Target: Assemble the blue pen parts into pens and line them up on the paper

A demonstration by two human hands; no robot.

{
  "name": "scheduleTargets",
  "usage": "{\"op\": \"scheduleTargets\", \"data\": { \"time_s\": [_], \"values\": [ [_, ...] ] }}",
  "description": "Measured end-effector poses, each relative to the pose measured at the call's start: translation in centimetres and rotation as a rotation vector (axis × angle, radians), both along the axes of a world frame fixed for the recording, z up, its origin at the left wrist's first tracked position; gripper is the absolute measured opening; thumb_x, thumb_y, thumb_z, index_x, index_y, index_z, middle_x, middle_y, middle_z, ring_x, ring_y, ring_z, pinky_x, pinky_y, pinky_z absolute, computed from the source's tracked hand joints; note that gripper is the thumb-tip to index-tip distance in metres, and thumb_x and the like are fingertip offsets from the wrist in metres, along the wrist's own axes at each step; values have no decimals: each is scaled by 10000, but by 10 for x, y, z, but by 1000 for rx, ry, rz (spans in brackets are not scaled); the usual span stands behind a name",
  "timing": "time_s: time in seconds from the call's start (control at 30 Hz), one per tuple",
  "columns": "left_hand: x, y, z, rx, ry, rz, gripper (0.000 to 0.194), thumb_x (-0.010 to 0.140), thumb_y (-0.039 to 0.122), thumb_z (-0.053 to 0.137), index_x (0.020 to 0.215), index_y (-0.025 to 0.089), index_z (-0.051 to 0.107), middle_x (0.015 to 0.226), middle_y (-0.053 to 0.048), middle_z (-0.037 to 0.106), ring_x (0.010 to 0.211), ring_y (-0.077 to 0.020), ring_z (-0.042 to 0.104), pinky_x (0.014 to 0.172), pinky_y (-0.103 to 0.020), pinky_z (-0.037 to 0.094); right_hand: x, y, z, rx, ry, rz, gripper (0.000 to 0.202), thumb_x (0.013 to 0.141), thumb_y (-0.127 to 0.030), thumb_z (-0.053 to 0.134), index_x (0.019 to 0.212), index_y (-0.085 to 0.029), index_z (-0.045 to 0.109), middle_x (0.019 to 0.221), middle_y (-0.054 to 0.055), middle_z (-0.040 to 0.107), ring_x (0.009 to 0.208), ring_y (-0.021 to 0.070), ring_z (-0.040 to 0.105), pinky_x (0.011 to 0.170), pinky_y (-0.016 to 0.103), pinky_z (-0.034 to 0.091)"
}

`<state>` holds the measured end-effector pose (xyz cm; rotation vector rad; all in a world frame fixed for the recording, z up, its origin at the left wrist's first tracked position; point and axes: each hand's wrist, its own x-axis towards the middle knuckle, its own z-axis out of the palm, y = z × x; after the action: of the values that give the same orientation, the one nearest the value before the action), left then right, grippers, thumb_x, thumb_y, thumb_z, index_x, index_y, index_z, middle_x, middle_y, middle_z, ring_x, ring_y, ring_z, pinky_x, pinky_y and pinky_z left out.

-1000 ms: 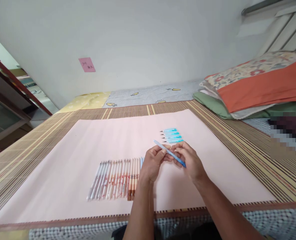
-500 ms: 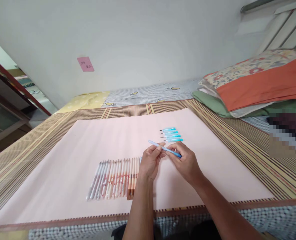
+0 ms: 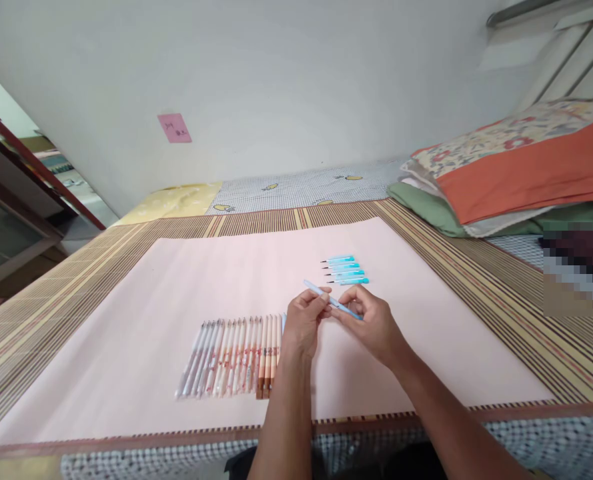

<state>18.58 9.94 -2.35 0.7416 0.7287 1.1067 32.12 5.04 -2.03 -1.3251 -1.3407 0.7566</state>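
A light-blue pen [image 3: 340, 306] is held slantwise above the pink sheet [image 3: 216, 280], its paler end up and to the left. My left hand [image 3: 303, 320] pinches it near the middle between thumb and fingers. Round the darker blue lower end, the fingers of my right hand [image 3: 371, 320] are closed. Just beyond the hands lie several short turquoise refills [image 3: 345, 273] with dark tips, side by side. Left of my left wrist is a row of pens [image 3: 231, 357], pale grey, red-patterned and brown-ended; the forearm hides its right end.
A striped bamboo mat [image 3: 121, 267] lies under the sheet. Folded bedding [image 3: 521, 173] with an orange and floral cover is piled at the right. A white wall [image 3: 296, 80] with a pink note [image 3: 175, 128] rises behind.
The pen stays in both hands, with a slight shift of the right fingers along its lower end. The whole view has moved a little.
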Motion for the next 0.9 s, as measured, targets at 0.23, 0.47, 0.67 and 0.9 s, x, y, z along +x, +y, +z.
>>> {"op": "scheduleTargets", "data": {
  "time_s": [0.23, 0.47, 0.67, 0.9],
  "values": [
    [-5, -1, 6, 128, 38, -26, 356, 604, 310, 906, 890, 147, 769, 685, -5, 661, 639, -105, 562, 678, -256, 448, 6, 0, -1, -5, -29, 75, 253, 932, -430, 610, 833, -197, 623, 702, -4, 607, 609, 136, 526, 567, 268, 399],
    [-9, 3, 13, 152, 68, 58, 326, 658, 376, 872, 884, 158, 785, 759, -38, 690, 652, -108, 558, 577, -226, 386, 8, -3, 0, -43, 1, 107, 298, 939, -469, 587, 809, -201, 591, 653, -27, 527, 552, 118, 422, 514, 263, 329],
    [-11, 6, 10, 170, 43, 164, 282, 626, 370, 895, 750, 148, 774, 788, -52, 713, 638, -107, 563, 653, -259, 449, 0, -4, 0, 35, -111, 25, 241, 912, -424, 627, 807, -210, 589, 672, -29, 535, 599, 131, 447, 559, 269, 344],
    [-26, 1, 20, 305, 7, -87, 277, 756, 345, 825, 974, 174, 820, 916, -92, 757, 786, -150, 583, 773, -283, 445, 8, -6, 3, -211, 244, 303, 366, 916, -529, 622, 776, -193, 580, 591, -65, 429, 482, 81, 295, 469, 253, 222]
  ]
}}
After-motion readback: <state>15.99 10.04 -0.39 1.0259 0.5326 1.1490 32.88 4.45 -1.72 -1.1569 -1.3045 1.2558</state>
